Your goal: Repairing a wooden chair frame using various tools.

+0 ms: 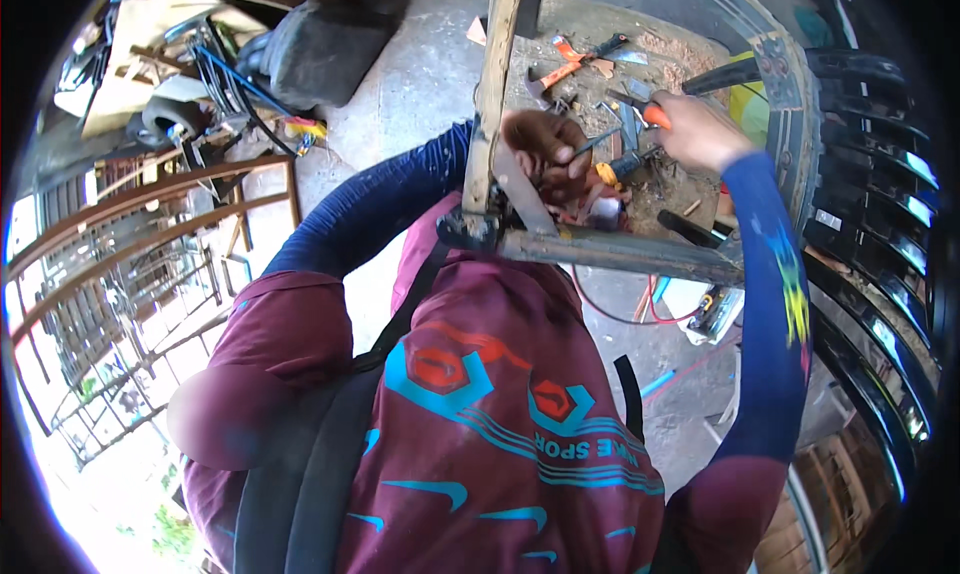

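My right hand (700, 132) is closed round the orange handle (656, 116) of a tool that looks like a screwdriver. A thin dark shaft (598, 141) runs between it and my left hand (545, 146). The left fingers are curled together at the shaft's end; whether they hold anything else is hidden. Both hands are above a littered work surface, inside a frame of wooden and dark bars (625, 252). A wooden post (494, 84) stands just left of my left hand. Beyond the hands lies a hammer with an orange and black handle (575, 64).
A yellow and black tool (612, 170) lies under the hands among wood chips. Glossy black slats (870, 164) line the right side. At the left are a brown wooden frame (150, 209) and a dark padded seat (325, 54). A red cable (650, 319) hangs below the frame's near bar.
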`<state>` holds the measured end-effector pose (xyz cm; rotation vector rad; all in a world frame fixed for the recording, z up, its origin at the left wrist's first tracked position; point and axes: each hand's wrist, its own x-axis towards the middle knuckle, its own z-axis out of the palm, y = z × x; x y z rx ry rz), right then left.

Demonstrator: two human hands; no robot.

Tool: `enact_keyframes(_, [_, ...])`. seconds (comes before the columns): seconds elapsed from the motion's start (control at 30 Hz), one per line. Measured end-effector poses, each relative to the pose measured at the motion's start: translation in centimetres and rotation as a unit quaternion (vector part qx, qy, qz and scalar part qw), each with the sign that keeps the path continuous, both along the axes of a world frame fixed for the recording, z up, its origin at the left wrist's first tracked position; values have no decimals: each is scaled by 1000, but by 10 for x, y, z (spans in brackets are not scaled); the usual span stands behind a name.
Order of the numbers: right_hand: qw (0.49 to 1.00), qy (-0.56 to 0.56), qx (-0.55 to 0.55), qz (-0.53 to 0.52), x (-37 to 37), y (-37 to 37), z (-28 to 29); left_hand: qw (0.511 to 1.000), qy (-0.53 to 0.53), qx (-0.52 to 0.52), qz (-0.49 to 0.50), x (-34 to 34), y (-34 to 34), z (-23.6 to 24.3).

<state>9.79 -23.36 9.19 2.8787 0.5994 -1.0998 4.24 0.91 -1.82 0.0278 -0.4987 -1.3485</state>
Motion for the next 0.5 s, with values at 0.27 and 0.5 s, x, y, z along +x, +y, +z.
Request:
enact_keyframes(0.27, [975, 115, -71, 178, 20, 0, -128, 989, -82, 65, 100, -6, 7, 13])
enact_keyframes(0.5, [863, 391, 267, -174, 36, 35, 26, 989, -92, 107, 52, -4, 10, 20])
